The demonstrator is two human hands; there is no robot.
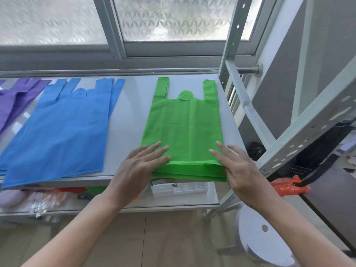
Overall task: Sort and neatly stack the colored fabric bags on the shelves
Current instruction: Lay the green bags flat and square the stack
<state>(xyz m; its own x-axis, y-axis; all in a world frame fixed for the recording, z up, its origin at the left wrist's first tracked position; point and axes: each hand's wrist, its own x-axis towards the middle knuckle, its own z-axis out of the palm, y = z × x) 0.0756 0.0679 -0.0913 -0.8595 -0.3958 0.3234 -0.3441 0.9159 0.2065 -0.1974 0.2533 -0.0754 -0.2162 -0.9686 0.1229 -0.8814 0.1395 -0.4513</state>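
A stack of green fabric bags point(183, 128) lies flat on the right part of the white shelf point(129, 120), handles pointing toward the window. My left hand point(142, 162) rests with straight fingers on the stack's near left corner. My right hand point(233, 162) lies flat on the near right corner, its thumb at the stack's edge. A stack of blue bags point(57, 132) lies to the left, slightly fanned out. Purple bags point(13, 99) lie at the far left, partly out of view.
The metal shelf post point(233, 41) and a slanted brace stand right of the green stack. A lower shelf point(173, 201) holds a white plastic tray point(179, 188) and assorted packets. A white stool point(264, 239) stands on the floor at the right, near an orange plastic bag point(289, 186).
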